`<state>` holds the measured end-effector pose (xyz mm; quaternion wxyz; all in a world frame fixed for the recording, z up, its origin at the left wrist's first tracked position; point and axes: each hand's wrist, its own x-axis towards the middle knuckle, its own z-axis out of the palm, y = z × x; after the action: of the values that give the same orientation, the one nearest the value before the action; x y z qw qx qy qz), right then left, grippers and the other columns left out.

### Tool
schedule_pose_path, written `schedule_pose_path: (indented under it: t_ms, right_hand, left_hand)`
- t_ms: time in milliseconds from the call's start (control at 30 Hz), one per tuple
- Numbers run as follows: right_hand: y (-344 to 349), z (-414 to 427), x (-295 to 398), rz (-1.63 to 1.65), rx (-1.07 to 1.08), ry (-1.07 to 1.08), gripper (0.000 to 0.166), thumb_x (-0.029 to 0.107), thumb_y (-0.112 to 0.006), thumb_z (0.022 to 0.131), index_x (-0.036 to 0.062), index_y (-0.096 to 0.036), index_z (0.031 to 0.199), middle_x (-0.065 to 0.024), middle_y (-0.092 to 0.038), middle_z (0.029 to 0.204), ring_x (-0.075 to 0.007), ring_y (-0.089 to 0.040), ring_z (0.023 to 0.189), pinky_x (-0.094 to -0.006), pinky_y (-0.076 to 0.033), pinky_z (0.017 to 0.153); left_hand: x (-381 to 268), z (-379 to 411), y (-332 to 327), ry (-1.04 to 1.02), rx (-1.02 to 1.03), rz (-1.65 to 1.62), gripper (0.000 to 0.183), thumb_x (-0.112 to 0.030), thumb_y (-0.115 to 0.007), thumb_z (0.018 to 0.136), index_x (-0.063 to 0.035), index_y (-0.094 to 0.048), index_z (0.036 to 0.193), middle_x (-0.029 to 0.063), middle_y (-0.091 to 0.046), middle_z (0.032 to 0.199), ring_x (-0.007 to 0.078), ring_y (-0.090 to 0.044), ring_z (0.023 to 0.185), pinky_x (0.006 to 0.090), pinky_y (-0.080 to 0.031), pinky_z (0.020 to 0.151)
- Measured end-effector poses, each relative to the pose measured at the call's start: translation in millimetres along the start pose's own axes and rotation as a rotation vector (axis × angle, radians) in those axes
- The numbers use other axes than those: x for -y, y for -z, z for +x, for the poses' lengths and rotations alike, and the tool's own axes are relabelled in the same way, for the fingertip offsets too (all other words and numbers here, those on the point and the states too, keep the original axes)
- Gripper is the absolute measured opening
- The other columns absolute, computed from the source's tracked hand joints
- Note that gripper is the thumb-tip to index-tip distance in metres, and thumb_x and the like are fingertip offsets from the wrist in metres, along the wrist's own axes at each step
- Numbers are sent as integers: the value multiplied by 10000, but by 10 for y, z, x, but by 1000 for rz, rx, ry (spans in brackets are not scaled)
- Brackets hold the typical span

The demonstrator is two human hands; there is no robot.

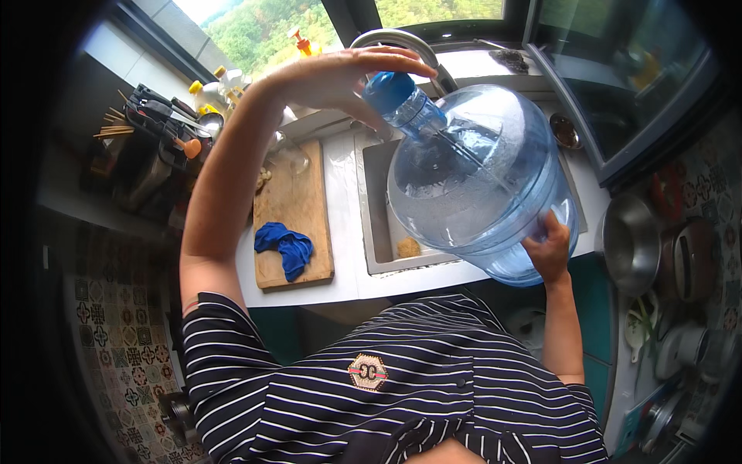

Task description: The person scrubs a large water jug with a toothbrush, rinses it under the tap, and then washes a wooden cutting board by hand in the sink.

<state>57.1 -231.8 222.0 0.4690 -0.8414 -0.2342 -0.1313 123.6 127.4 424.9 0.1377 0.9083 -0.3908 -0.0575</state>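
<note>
A large translucent blue water-cooler jug (469,185) is tilted over the right side of the sink (377,268), its neck towards the upper left. My right hand (548,249) grips the jug's lower side near the moulded handle recess. Over the blue cap (389,93) my left hand (348,75) arches with straight fingers, the thumb hanging apart below. Whether its palm touches the cap is hidden. Under the jug, a yellowish sponge (408,247) lies in the basin. The jug looks mostly empty, with wet streaks inside.
Left of the sink, a wooden cutting board (295,209) bears a crumpled blue cloth (284,246) and a clear glass jar (294,159). A curved faucet (400,37) rises behind the jug. An open window sash (626,87) juts in at right, above a metal basin (629,246). Utensils crowd a rack (156,122).
</note>
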Motion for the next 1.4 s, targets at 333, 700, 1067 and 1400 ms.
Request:
schedule_pose_path:
  t_ms: [333, 700, 1067, 1400]
  right_hand:
    - [-4, 42, -257, 78, -87, 114, 269, 34, -686, 629, 19, -533, 850, -82, -531, 575, -202, -576, 507, -282, -454, 520]
    - [199, 27, -382, 141, -65, 90, 250, 55, -688, 644, 18, -543, 844, -85, -551, 600, -197, -563, 514, -286, -452, 539]
    - [227, 25, -532, 116, 14, 36, 263, 90, -703, 695, 8, -588, 917, -79, -650, 738, -159, -641, 676, -278, -484, 634]
    - [155, 306, -634, 290, -3, -12, 223, 76, -689, 637, 44, -544, 804, -14, -524, 607, -108, -503, 560, -257, -440, 556]
  left_hand:
    - [-363, 255, 160, 395, 16, -158, 541, -476, -654, 789, -182, -478, 1208, 130, -555, 1028, 228, -640, 805, 288, -563, 646]
    - [-456, 465, 98, 5, -1, 99, 571, -204, -777, 692, -198, -498, 1190, 103, -539, 1160, 328, -527, 1084, 436, -489, 871]
    - [-647, 653, 187, 737, -69, 11, 827, -777, -292, 770, -126, -442, 1258, 162, -598, 782, 231, -667, 620, 269, -564, 536]
    - [-728, 542, 249, 277, -309, -305, 578, -380, -607, 837, -112, -396, 1303, 166, -240, 1298, 323, -257, 1191, 459, -349, 926]
